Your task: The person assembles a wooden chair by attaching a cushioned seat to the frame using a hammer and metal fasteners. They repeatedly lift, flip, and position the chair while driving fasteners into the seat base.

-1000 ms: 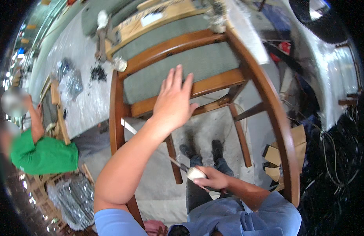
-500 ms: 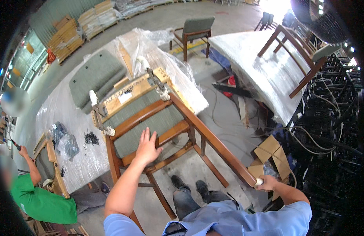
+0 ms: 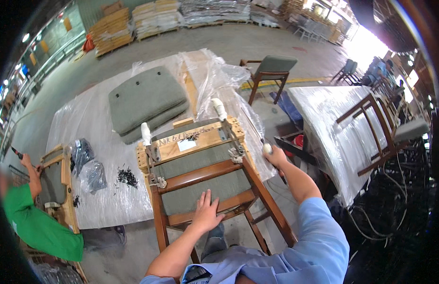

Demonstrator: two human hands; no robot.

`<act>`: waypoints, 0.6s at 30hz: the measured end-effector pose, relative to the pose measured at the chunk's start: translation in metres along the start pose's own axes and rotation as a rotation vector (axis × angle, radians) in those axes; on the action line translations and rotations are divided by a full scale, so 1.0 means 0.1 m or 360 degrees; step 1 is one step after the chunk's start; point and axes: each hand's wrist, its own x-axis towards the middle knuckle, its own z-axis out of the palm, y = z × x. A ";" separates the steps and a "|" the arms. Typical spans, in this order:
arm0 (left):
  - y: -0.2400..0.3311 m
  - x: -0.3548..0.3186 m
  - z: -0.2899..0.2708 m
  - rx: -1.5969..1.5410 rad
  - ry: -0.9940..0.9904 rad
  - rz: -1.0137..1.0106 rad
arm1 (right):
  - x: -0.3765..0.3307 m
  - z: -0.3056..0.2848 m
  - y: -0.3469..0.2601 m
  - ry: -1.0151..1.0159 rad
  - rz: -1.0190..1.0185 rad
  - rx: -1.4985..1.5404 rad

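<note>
A brown wooden chair frame [image 3: 200,176] lies against a wooden jig [image 3: 207,135], with a grey-green padded panel [image 3: 184,196] within it. Two metal clamps with white-wrapped handles stand on the jig, the left clamp [image 3: 152,152] and the right clamp [image 3: 231,135]. My left hand [image 3: 206,213] rests with fingers spread on the panel and the near rail. To the right of the chair, my right hand [image 3: 276,158] is closed around a hand tool [image 3: 267,148] with a pale rounded part and a thin dark shank. Its exact kind is unclear.
Grey-green pads [image 3: 146,102] lie stacked on the plastic-covered table [image 3: 96,208], near plastic bags [image 3: 92,176] and a heap of small black pieces [image 3: 128,178]. A co-worker in green [image 3: 41,225] is at the left. Another chair [image 3: 378,135] lies on the wrapped stack [image 3: 319,106] at right.
My right hand has moved forward and left, from beside the chair's near right leg end to beside the jig. My left hand stays on the chair. The view has shifted.
</note>
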 end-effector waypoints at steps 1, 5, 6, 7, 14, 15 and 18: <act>0.00 -0.01 -0.03 -0.0038 -0.0026 -0.0029 | 0.22 0.06 -0.27 -0.0070 -0.0001 0.0046; -0.03 0.02 -0.05 -0.0172 -0.0043 -0.0032 | 0.87 0.40 -0.80 -0.0052 -0.0104 -0.0176; -0.03 0.01 -0.06 -0.0200 -0.0047 -0.0035 | 0.98 0.46 -0.83 -0.0094 -0.0108 -0.0247; -0.07 0.00 -0.03 -0.0206 -0.0012 0.0025 | 1.06 0.51 -0.84 -0.0135 -0.0109 -0.0318; -0.21 0.07 -0.03 -0.0492 0.0123 0.0037 | 1.42 0.24 -0.97 -0.0168 -0.0412 -0.0611; -0.20 0.08 -0.02 -0.0503 0.0130 0.0037 | 1.60 0.19 -1.06 0.0053 -0.0509 -0.0478; -0.13 0.09 0.00 -0.0406 0.0109 0.0011 | 2.02 0.03 -1.97 0.0317 -0.0427 0.0252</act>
